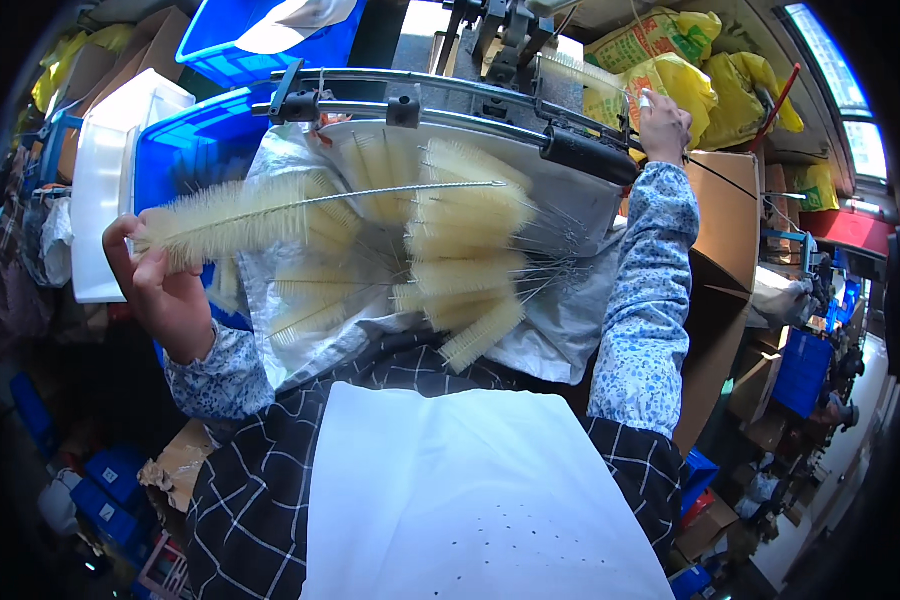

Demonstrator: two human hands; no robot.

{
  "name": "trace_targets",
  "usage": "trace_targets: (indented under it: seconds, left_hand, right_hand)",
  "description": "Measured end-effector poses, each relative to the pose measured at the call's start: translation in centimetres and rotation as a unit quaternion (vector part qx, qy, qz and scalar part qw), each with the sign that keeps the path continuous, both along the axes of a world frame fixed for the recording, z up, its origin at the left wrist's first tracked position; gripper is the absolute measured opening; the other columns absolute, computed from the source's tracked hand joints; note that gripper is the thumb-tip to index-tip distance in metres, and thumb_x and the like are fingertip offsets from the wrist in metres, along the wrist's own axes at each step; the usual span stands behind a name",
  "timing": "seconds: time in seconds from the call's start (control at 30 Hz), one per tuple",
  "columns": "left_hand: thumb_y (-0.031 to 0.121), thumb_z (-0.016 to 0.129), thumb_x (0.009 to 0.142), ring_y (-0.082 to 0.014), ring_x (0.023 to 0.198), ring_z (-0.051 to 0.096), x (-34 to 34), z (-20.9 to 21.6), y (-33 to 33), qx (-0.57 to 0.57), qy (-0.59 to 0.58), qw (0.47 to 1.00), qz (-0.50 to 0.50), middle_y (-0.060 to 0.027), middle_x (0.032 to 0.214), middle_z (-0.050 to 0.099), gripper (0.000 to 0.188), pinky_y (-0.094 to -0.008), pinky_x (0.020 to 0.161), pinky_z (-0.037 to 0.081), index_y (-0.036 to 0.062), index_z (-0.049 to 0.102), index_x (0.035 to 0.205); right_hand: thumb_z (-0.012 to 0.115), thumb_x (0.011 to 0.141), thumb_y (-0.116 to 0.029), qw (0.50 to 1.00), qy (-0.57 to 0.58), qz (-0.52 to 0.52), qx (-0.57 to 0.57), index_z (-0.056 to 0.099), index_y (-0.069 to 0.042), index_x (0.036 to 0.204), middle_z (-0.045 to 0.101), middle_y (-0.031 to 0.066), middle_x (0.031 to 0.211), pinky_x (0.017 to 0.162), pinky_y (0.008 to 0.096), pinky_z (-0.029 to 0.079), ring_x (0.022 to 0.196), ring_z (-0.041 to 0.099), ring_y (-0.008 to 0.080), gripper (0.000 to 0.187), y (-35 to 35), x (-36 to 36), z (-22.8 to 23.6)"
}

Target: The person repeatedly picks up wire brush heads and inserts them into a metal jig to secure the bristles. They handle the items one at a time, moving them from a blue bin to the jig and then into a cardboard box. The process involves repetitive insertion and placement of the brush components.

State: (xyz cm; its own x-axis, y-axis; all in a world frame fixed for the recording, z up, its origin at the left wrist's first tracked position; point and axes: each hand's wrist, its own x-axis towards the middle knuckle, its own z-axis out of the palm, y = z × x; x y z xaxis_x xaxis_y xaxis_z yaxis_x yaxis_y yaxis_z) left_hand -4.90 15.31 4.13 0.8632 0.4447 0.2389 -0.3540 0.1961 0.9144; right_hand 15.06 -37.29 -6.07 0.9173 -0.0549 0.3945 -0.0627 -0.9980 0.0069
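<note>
Brush pile lies on the sheet ahead of the person; machine rails behind it, bins to its left, boxes right, sacks far right behind.
</note>
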Motion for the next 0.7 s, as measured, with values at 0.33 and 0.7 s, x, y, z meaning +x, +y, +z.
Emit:
trace_targets:
  seconds: [0.33, 0.7]
  left_hand:
    - [0.014, 0.048, 0.069, -0.0125, 0.069, 0.037, 0.8, 0.1, -5.2, 0.115, 0.048, 0.970, -0.211, -0.0062, 0.079, 0.037, 0.030, -0.0251, 0.060, 0.032, 0.0055, 0.036, 0.094]
    - [0.000, 0.060, 0.074, -0.0149, 0.074, 0.053, 0.7, -3.6, -13.6, 0.232, -0.036, 0.925, -0.300, -0.0106, 0.092, 0.052, 0.032, -0.0257, 0.074, 0.044, 0.0028, 0.041, 0.099]
  right_hand:
    - [0.051, 0.085, -0.009, 0.896, 0.248, 0.145, 0.338, 0.056, -0.002, 0.104, 0.057, 0.0064, 0.096, 0.084, 0.0283, 0.041, 0.093, 0.054, 0.0165, 0.020, -0.8, -9.1, 7.7]
    - [0.053, 0.085, -0.024, 0.667, 0.426, 0.377, 0.481, 0.049, -0.004, 0.109, 0.057, 0.0168, 0.095, 0.076, 0.0356, 0.045, 0.091, 0.056, 0.0290, 0.032, 18.8, -16.3, 10.0]
